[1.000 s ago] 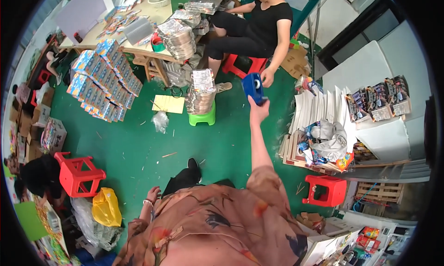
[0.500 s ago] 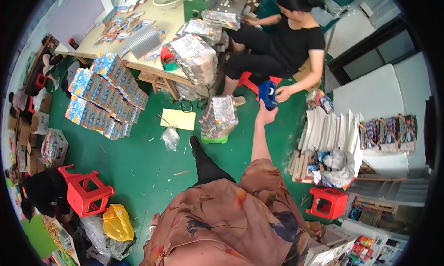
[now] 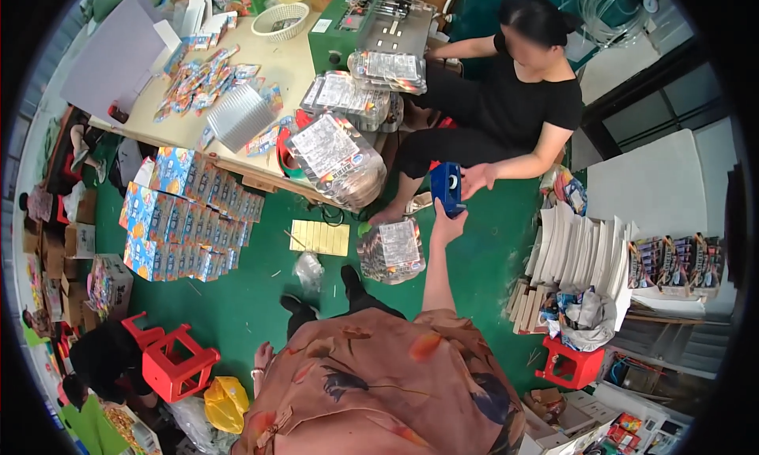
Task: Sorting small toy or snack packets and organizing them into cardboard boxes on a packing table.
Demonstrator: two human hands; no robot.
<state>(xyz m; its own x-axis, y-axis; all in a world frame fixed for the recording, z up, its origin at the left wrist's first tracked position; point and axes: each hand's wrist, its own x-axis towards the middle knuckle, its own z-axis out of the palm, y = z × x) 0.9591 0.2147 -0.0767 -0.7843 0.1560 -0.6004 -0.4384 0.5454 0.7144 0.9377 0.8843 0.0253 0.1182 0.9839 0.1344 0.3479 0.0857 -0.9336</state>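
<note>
My right hand (image 3: pixel 449 224) reaches forward and grips the lower end of a blue tape dispenser (image 3: pixel 451 200) with a white round hub. Just right of the dispenser is the open hand (image 3: pixel 479 177) of a seated co-worker in black; I cannot tell if it touches. My left hand (image 3: pixel 263 355) hangs low beside my body, a band at its wrist, fingers loosely apart and nothing visible in them. On the floor ahead stands a stack of printed clear plastic packs (image 3: pixel 391 251). More such packs (image 3: pixel 336 158) are piled at the table corner.
The table (image 3: pixel 273 64) carries a green machine (image 3: pixel 340 36), a white basket (image 3: pixel 280 22) and scattered packets. Blue boxes (image 3: pixel 190 218) are stacked on the left. Red stools (image 3: pixel 180 363) stand near a crouching person. White sheets (image 3: pixel 575 245) are piled on the right.
I have stepped forward, so the table and co-worker appear closer. My right hand still holds the dispenser, now turned more upright. The co-worker's hand has opened beside it. My left hand shows more.
</note>
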